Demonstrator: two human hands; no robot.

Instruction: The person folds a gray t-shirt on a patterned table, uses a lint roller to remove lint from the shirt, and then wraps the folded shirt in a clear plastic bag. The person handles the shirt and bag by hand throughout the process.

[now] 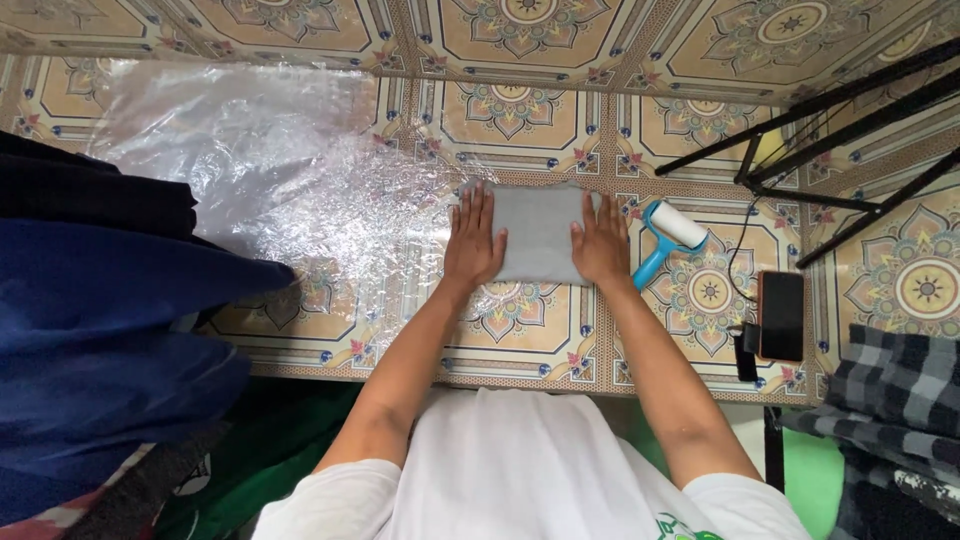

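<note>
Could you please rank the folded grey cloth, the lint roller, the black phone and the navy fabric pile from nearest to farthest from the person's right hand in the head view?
1. Folded grey cloth: directly under the right hand.
2. Lint roller: just to its right.
3. Black phone: farther right, near the table edge.
4. Navy fabric pile: far left.

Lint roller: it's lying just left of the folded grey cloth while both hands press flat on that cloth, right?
Not quite. The head view shows the lint roller lying just right of the folded grey cloth, beside the right hand. The rest holds: the left hand and the right hand both press flat on that cloth.
</note>
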